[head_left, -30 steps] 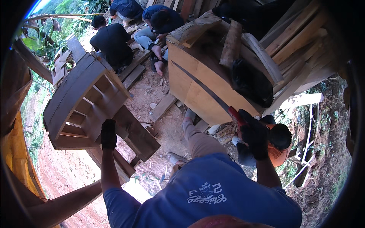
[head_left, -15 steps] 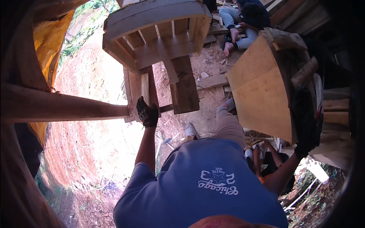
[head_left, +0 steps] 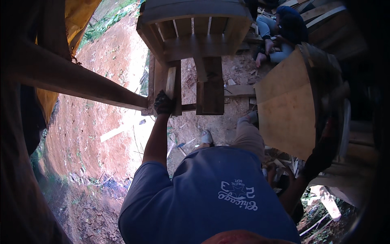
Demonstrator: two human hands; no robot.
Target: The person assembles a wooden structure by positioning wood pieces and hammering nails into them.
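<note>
My left hand (head_left: 163,103), in a dark glove, is closed at the near end of a pale wooden strip (head_left: 171,80). The strip lies along the darker boards (head_left: 177,91) below a slatted wooden frame (head_left: 195,44). My right hand (head_left: 323,152), also dark-gloved, reaches out to the right beside a curved wooden piece with a broad light-brown panel (head_left: 286,110). Deep shadow hides its fingers, and something slim and red (head_left: 328,125) shows close by.
A long beam (head_left: 89,87) runs in from the left toward the boards. Another person (head_left: 280,34) sits at the back right among planks. A second person is partly visible below my right arm. A wooden block (head_left: 211,87) stands right of the boards; wood scraps litter the ground.
My left hand's fingers, spread before, have closed at the strip's end. The view has shifted, so the slatted frame and panel appear farther right. The right arm stays stretched out beside the panel.
</note>
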